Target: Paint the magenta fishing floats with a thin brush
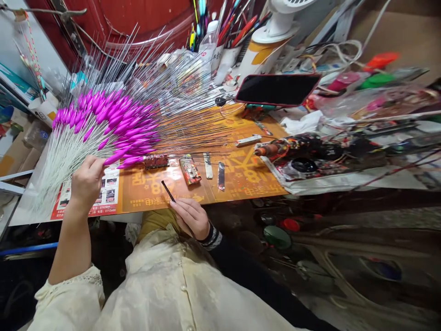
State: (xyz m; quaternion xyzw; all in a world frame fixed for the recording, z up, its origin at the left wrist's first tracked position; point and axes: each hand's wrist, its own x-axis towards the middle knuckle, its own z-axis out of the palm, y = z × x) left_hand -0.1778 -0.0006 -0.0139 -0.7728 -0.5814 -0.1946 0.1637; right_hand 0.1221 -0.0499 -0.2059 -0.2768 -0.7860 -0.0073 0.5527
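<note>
The worktop is crowded by block, phone and fan; float held in left hand, stick in right hand.

The front of the table has room between the left hand and the right hand. A block and two strips lie low past the right hand. Pink floats crowd the left, wires poke across the middle, and a phone stands behind.
</note>
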